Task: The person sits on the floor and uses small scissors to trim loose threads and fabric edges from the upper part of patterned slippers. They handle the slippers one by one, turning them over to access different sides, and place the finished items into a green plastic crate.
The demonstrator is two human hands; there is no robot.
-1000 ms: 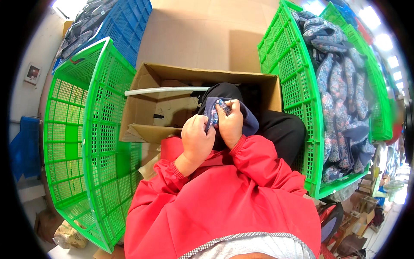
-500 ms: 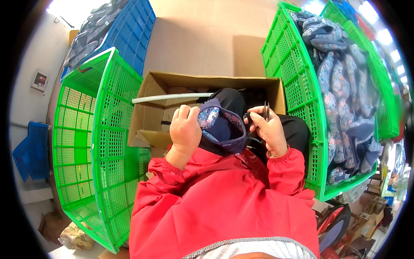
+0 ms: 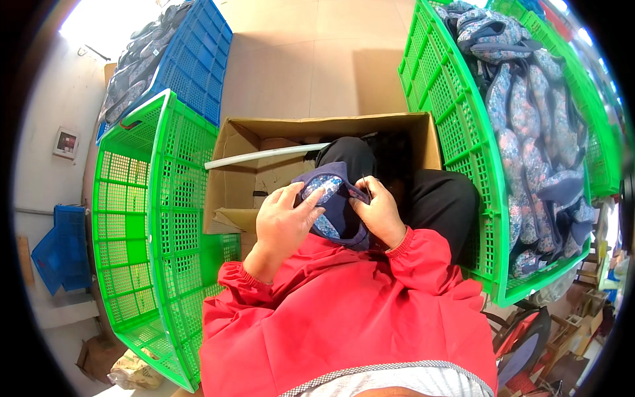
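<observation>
A navy fabric shoe upper (image 3: 344, 228) with a blue-and-pink floral lining lies over my lap. My left hand (image 3: 281, 218) is closed on its left edge, with thumb and finger pressed against the floral patch. At the opposite edge, my right hand (image 3: 380, 210) pinches the navy rim. A thin dark tip shows by the right fingers; most of that tool is hidden in the hand.
An open cardboard box (image 3: 221, 192) stands ahead, crossed by a pale tube (image 3: 264, 156). Green crates flank me: one on the left (image 3: 165, 218), one on the right (image 3: 456, 126) piled with floral uppers (image 3: 522, 119). A blue crate (image 3: 192, 59) holds more.
My right hand has moved left onto the upper's edge; the dark snips that stood up from it are now mostly hidden. My left fingers have come over the floral lining.
</observation>
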